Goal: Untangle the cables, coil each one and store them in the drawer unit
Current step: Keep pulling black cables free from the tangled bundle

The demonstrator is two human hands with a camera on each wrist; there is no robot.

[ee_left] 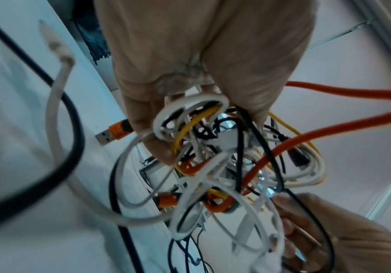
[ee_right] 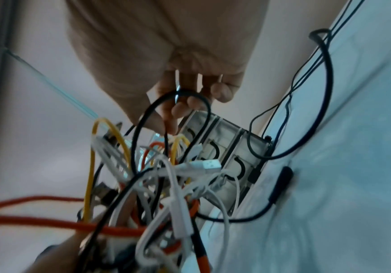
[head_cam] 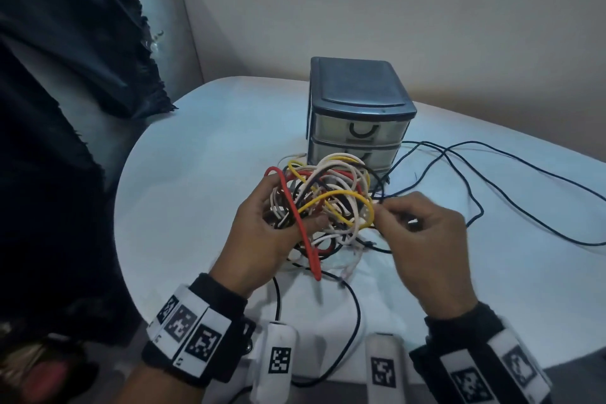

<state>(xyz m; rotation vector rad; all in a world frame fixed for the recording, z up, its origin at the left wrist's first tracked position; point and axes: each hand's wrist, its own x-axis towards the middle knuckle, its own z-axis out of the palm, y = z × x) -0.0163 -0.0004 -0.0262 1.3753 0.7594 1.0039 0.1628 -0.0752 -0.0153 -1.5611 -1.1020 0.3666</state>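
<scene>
Left hand (head_cam: pixel 262 233) is sitting palm-up-ish above the table (head_cam: pixel 196 154), fingers curling round the left side of the cable tangle (head_cam: pixel 328 203) & gripping it; the left wrist view is showing its fingers (ee_left: pixel 143 114) hooking through white loops. Right hand (head_cam: pixel 423 239) is hovering at the tangle's right edge, back of hand up, fingers bending inward & pinching a thin black cable (ee_right: pixel 140 120) that is looping up from the bundle, per the right wrist view.

The tangle is being held just above the table, right in front of the drawer unit (head_cam: pixel 355 98). It's a dense knot: white, yellow, black & red/orange strands crossing each other, none coiled. A red cable (head_cam: pixel 300 226) is arching over the left hand's fingers & hanging down past the palm toward the table. A yellow cable (head_cam: pixel 344 200) is looping across the front, its far end near the right hand's fingertips. An orange USB plug (ee_left: pixel 114 134) is poking out behind the left fingers. Long black leads (head_cam: pixel 492 180) are trailing off across the table to the right, another black one is running toward the near edge.

Drawer unit is standing upright on the table, dark top, clear drawers w/ dark handles, all looking closed.
</scene>
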